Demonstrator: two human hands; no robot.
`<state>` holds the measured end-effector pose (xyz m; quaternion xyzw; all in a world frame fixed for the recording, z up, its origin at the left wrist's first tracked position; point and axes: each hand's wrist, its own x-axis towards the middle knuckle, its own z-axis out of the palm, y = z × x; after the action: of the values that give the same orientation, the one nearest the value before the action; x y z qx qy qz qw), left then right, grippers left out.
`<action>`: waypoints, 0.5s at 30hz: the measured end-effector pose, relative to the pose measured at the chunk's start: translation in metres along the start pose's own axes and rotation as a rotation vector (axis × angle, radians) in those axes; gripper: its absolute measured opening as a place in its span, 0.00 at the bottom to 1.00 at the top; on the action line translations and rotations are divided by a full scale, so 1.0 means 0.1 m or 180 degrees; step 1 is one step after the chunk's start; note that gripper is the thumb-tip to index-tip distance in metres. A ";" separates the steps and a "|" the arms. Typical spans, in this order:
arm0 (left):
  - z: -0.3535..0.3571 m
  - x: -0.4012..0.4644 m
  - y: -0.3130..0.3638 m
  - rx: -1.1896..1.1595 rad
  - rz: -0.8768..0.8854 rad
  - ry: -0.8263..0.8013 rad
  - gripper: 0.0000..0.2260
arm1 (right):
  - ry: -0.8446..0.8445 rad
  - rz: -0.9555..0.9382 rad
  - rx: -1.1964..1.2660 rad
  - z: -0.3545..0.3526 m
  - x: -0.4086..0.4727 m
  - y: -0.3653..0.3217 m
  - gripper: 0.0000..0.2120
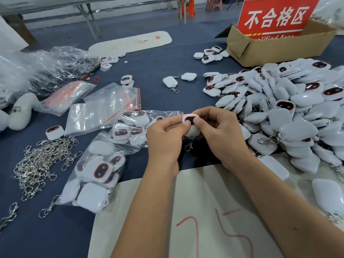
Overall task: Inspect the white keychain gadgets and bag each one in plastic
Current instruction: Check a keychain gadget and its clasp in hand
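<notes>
A: Across the blue surface [152,71], largest first: your unbagged heap [290,112] on the right is too tangled to count; note it as many dozens. It crowds your right forearm, so a careless elbow could push gadgets onto the paper sheet [195,211] or off the edge.

B: And the reject box?

A: One cardboard box [279,47], one red sign [275,15] standing in it. Five loose gadgets lie just beside its corner, outside it. You risk confusing those with good stock.

B: Bags?

A: Two filled bags [93,175] near your left hand, contents overlapping, not countable. A few empty red-seal bags [104,108] behind them, perhaps three. They are slippery film, so you may lift two at once.

B: Clasps?

A: One pile of metal clasps [42,164], uncountable, interlocked. Pulling one may drag others.

B: What you hold?

A: One gadget [190,119], above the surface between both hands. Left hand [165,140] and right hand [221,135] each have a pinching grip on it, thumbs pressed at the dark face. Its clasp [189,146] dangles free below, and could snag a bag mouth. Thumbs may smear the face you are inspecting.
</notes>
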<state>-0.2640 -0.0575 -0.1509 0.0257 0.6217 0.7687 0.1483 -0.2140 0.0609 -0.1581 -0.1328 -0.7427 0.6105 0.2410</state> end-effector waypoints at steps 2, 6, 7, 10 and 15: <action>-0.01 0.01 0.00 -0.0059 -0.0046 0.0011 0.07 | -0.0028 0.0043 0.0136 0.00 -0.01 -0.01 0.07; -0.01 0.01 0.02 -0.0118 -0.0124 0.0011 0.06 | -0.0068 0.0093 0.0280 -0.01 0.00 -0.01 0.07; -0.01 0.01 0.02 -0.0137 -0.0144 0.0016 0.06 | -0.0087 0.0101 0.0284 -0.01 0.00 -0.01 0.07; -0.01 0.01 0.04 -0.0175 -0.0169 0.0059 0.10 | -0.0141 0.0165 0.0428 -0.02 -0.01 -0.01 0.09; 0.00 0.01 0.04 -0.0265 -0.0171 0.0065 0.14 | -0.0204 0.0223 0.0617 -0.02 0.00 -0.02 0.12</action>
<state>-0.2654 -0.0582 -0.1470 -0.0050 0.5911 0.7899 0.1634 -0.2126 0.0621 -0.1557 -0.1152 -0.6824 0.6914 0.2074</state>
